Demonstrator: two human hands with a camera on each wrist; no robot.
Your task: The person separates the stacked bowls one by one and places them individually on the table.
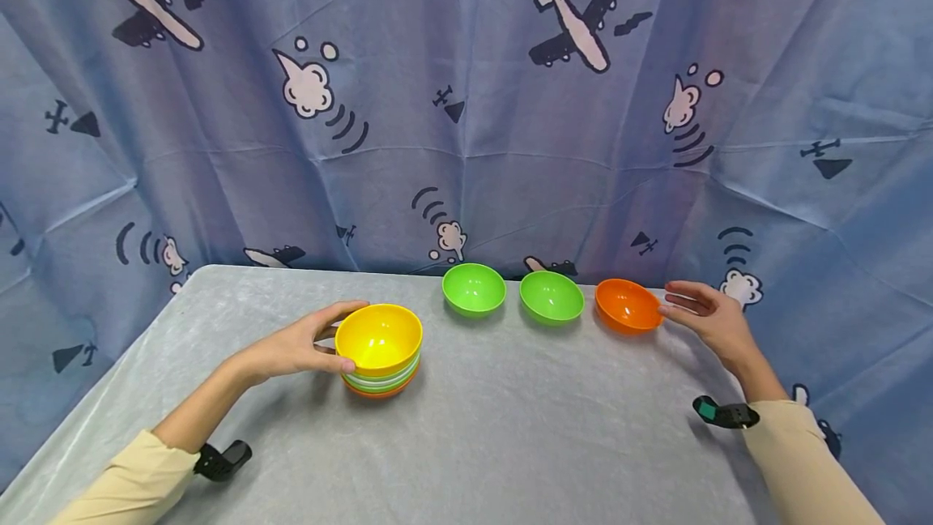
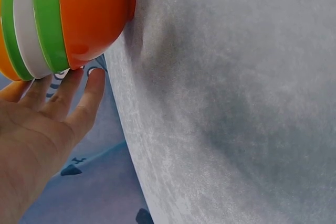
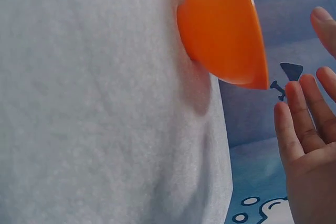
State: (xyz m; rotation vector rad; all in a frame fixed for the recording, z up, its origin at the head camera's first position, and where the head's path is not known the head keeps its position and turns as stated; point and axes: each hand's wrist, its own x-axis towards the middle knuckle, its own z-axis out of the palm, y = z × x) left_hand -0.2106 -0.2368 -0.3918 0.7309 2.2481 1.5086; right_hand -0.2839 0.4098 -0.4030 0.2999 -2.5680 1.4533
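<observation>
We note nearest the pale sleeves (image 1: 120,484), each with a black band (image 1: 222,460) at the wrist, on either side of the stack of bowls (image 1: 379,363). The left hand (image 1: 295,347) is at the stack's left side; its grip pinches the stack, thumb at the front rim and fingers round the back. We count five nested bowls: a yellow bowl (image 1: 378,335) on top, then green, white (image 2: 26,24), green and, lowest, orange (image 2: 92,14). The stack is over the grey-covered bench (image 1: 510,444); we cannot tell whether its base bears on the cloth.

Beyond the stack and well to its right, we find the right hand (image 1: 717,330), its grip spread and holding nothing, just beside a single orange bowl (image 1: 627,306). That bowl stands mouth up on the bench. Between it and the stack's right side, farther back than the stack, stand two green bowls (image 1: 474,290), upright and apart. Behind the stack and the whole bench, we record a blue curtain (image 1: 466,63) printed with aeroplanes and clouds
</observation>
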